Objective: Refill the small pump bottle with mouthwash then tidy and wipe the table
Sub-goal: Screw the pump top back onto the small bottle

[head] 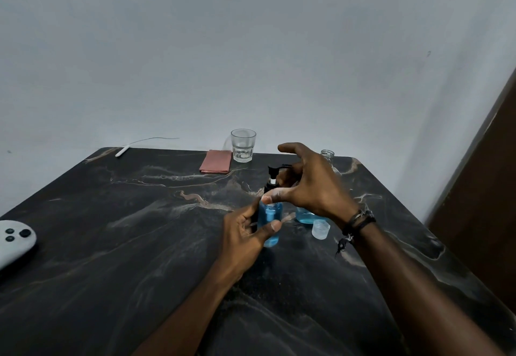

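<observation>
The small pump bottle (270,224), filled with blue mouthwash, stands upright near the middle of the dark marble table (139,230). My left hand (245,232) grips its body from the left, thumb across the front. My right hand (310,185) is over the black pump head (272,172), thumb and fingers curled around the black collar. Behind my right hand stands the larger clear mouthwash bottle (327,155) with an open neck; its blue base shows under my wrist. Its clear cap (321,229) lies on the table to the right.
A folded pink cloth (216,161) and an empty glass tumbler (243,145) sit at the table's far edge. A white cable (122,151) lies at the far left. A white device with buttons (15,241) rests at the left edge. A brown panel (485,202) stands to the right.
</observation>
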Tool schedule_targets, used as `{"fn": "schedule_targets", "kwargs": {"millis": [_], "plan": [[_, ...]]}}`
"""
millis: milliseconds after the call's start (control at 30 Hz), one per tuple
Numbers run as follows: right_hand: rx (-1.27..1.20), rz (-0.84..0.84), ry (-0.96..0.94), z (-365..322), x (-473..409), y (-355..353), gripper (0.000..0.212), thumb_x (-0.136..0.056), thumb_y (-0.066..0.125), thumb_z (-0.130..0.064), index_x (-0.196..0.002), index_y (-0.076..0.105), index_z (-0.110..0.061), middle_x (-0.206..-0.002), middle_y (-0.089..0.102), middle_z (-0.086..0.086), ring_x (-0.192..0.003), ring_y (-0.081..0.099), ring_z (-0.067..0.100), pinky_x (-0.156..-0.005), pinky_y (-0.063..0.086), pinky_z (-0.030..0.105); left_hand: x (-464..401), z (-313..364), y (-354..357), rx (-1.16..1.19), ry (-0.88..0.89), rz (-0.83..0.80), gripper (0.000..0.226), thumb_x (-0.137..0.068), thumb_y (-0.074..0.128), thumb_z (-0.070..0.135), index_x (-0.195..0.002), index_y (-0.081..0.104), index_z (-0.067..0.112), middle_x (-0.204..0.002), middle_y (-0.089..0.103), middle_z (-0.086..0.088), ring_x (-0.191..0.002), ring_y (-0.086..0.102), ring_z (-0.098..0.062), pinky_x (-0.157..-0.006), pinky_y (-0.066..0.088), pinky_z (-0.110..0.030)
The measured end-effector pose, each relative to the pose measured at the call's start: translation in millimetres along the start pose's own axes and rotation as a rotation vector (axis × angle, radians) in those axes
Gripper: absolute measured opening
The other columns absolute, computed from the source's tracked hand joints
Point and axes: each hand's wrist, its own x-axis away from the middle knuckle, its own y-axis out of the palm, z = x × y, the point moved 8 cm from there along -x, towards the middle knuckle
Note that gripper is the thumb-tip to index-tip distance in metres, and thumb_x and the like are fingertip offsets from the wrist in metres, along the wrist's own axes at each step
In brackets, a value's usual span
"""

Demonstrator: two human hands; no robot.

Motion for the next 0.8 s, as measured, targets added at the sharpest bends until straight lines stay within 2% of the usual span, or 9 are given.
{"fn": "schedule_targets", "kwargs": {"millis": [133,200,267,333,400,467,633,700,800], "plan": [[0.124,-0.047,-0.036,-4,4,3,0.12,-0.043,0.089,-0.059,-0.144,0.034,-0.027,-0.08,0.061,-0.019,-0.081,0.06,-0.006,-0.064,0.04,0.005,0,5,1,-0.022,0.034,0.007,0.046,-0.078,0.076,-0.003,-0.098,0.073,0.039,-0.102,0.076,0.014,-0.097,0.072,-0.007,-0.075,0.056,-0.017],[0.101,-0.144,-0.018,-4,6,6,0.122,-0.049,0.088,-0.056,-0.149,0.024,-0.028,-0.1,0.065,-0.016,-0.093,0.056,-0.004,-0.074,0.041,0.008,-1,6,2,-0.028,0.038,0.002,0.047,-0.078,0.076,-0.002,-0.097,0.074,0.041,-0.102,0.076,0.013,-0.097,0.072,-0.007,-0.076,0.056,-0.017],[-0.054,-0.222,0.031,-1,7,5,0.115,-0.063,0.088,-0.038,-0.152,0.017,-0.03,-0.125,0.064,0.0,-0.111,0.054,-0.002,-0.093,0.05,0.024,-1,4,2,-0.007,0.016,-0.007,0.047,-0.079,0.076,0.0,-0.099,0.073,0.043,-0.105,0.076,0.011,-0.099,0.072,-0.01,-0.077,0.057,-0.019],[-0.231,-0.284,0.047,-3,10,5,0.103,-0.077,0.081,-0.012,-0.154,0.013,-0.028,-0.129,0.065,0.007,-0.117,0.062,0.007,-0.101,0.051,0.036,-1,0,2,0.017,-0.015,-0.01,0.044,-0.08,0.076,0.002,-0.104,0.072,0.039,-0.108,0.076,0.009,-0.101,0.072,-0.012,-0.079,0.057,-0.021],[-0.271,-0.307,0.039,-4,11,7,0.096,-0.084,0.071,0.003,-0.155,0.011,-0.024,-0.122,0.069,0.007,-0.115,0.064,0.009,-0.099,0.051,0.026,0,-3,2,0.023,-0.035,-0.011,0.043,-0.079,0.077,0.003,-0.11,0.069,0.032,-0.111,0.075,0.005,-0.103,0.072,-0.014,-0.08,0.057,-0.023],[-0.208,-0.257,0.043,-1,8,8,0.097,-0.082,0.073,0.003,-0.155,0.013,-0.022,-0.113,0.073,0.004,-0.108,0.066,0.002,-0.087,0.052,0.012,0,-3,2,0.028,-0.042,-0.015,0.042,-0.079,0.077,0.003,-0.109,0.068,0.031,-0.111,0.075,0.006,-0.103,0.071,-0.014,-0.08,0.058,-0.024],[0.016,-0.102,-0.008,-4,3,0,0.116,-0.058,0.092,-0.036,-0.152,0.024,-0.023,-0.085,0.074,-0.007,-0.074,0.069,-0.001,-0.064,0.05,0.007,0,2,2,0.013,-0.024,-0.01,0.046,-0.079,0.076,-0.001,-0.1,0.07,0.039,-0.105,0.076,0.013,-0.1,0.072,-0.01,-0.078,0.057,-0.02],[0.065,-0.107,-0.022,-5,4,-2,0.12,-0.055,0.09,-0.047,-0.152,0.023,-0.025,-0.087,0.073,-0.01,-0.077,0.067,-0.003,-0.063,0.048,0.005,0,3,1,0.005,-0.011,-0.005,0.047,-0.079,0.076,-0.001,-0.099,0.071,0.041,-0.105,0.076,0.014,-0.1,0.072,-0.009,-0.077,0.057,-0.019],[-0.052,-0.194,0.001,-3,5,-1,0.107,-0.071,0.085,-0.03,-0.153,0.017,-0.026,-0.106,0.071,-0.012,-0.096,0.067,-0.004,-0.08,0.053,0.014,-1,2,1,0.007,-0.014,0.002,0.045,-0.079,0.077,0.001,-0.099,0.072,0.041,-0.107,0.076,0.011,-0.101,0.072,-0.011,-0.08,0.057,-0.022]]}}
